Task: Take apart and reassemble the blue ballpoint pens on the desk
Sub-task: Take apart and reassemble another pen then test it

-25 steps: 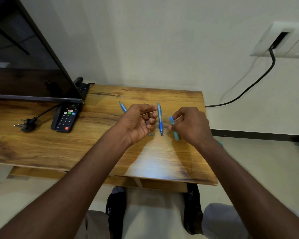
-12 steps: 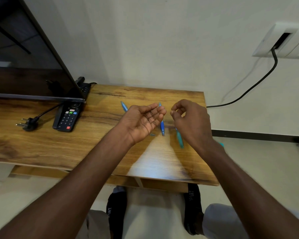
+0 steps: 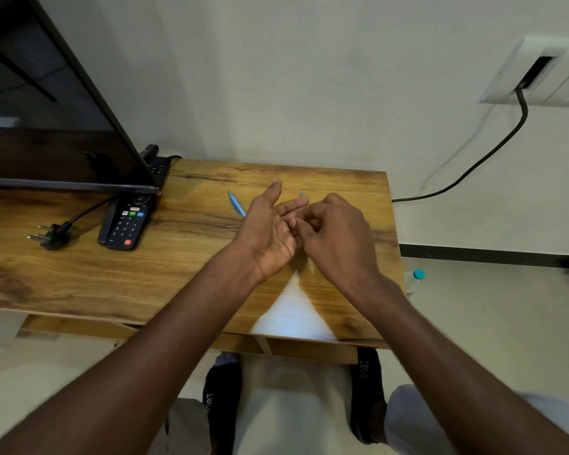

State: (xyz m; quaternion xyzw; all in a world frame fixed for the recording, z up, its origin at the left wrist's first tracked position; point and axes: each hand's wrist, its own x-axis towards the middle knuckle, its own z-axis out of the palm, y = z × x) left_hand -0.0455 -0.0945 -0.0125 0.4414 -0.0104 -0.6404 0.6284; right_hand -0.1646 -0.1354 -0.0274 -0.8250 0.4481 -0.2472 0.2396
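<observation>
My left hand (image 3: 266,228) is held palm up over the wooden desk (image 3: 194,257), fingers straight and thumb raised. My right hand (image 3: 339,238) has curled fingers, and their tips meet in the left palm. Whatever sits between those fingertips is hidden. One blue pen (image 3: 237,205) lies on the desk just left of my left hand. The tip of a second blue pen (image 3: 302,194) peeks out beyond my left fingers. The rest of that pen and any other parts lie hidden under my hands.
A black remote (image 3: 125,224) and a loose plug (image 3: 51,236) lie at the left, below a TV screen (image 3: 46,126). A power strip (image 3: 158,162) sits behind the TV. A teal-capped bottle (image 3: 415,279) stands on the floor past the desk's right edge.
My left hand opened palm up. My right hand let the light blue pen part go onto the desk and moved left until its fingertips reached into the left palm.
</observation>
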